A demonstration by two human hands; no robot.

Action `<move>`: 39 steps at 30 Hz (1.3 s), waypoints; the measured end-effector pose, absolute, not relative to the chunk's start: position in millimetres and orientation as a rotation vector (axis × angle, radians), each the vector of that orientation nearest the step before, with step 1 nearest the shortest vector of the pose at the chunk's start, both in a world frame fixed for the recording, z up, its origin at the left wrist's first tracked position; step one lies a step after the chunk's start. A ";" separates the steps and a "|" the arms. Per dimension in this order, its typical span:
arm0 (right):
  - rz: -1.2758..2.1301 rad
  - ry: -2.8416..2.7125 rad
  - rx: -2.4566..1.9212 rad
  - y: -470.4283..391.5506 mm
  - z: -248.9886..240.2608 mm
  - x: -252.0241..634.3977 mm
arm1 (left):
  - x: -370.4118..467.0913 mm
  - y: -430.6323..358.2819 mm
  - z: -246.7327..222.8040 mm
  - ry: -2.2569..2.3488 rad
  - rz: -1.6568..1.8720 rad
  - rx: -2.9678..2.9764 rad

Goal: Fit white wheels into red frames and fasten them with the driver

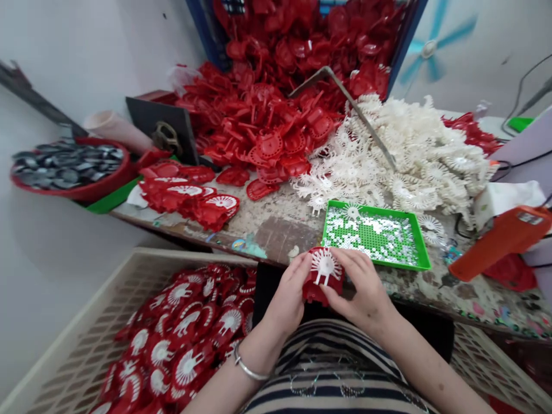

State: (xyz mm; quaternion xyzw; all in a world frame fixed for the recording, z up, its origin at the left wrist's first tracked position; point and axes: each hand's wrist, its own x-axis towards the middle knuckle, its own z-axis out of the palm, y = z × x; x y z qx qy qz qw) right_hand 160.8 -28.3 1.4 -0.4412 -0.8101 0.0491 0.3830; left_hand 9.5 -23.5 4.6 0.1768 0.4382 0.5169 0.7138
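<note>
My left hand (290, 293) grips the left side of a red plastic part (314, 294), held above my lap at the table's front edge. On its face lies a white spoked plastic piece (326, 265) with two prongs pointing toward me. My right hand (359, 283) closes on the right side, its thumb near the prongs and its fingers along the upper edge. Just beyond the hands is a green tray (425, 253) of small shiny bits, with a loose white spoked piece (352, 211) at its back edge.
Red parts (267, 138) and white spoked pieces (397, 149) are heaped behind, with a bent metal bar (366, 118) across them. A crate (81, 345) of red-and-white parts stands lower left. Left is a red basin (125, 167) of dark pieces; right, an orange-handled tool (495, 244).
</note>
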 end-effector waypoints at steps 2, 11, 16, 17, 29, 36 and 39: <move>0.117 -2.080 -1.155 -30.0 -2.2 158.5 | 8.9 -23.6 6.3 0.964 1.124 0.407; 0.115 -2.129 -1.195 -32.6 -2.9 161.9 | 11.5 -24.5 6.9 0.948 1.120 0.460; 0.032 -2.150 -1.229 -34.2 -2.1 164.1 | 14.2 -23.7 2.1 0.920 1.162 0.453; 0.025 -2.152 -1.229 -34.6 -1.6 164.2 | 14.5 -23.5 0.9 0.916 1.170 0.445; -0.027 -2.219 -1.231 -35.8 3.0 163.6 | 9.0 -26.7 -3.9 0.907 1.144 0.538; 0.043 -2.212 -1.235 -36.9 -1.4 161.1 | 9.4 -27.2 -2.3 0.984 1.151 0.602; 0.051 -2.196 -1.224 -37.5 1.7 160.5 | 10.5 -27.9 -2.6 0.997 1.161 0.625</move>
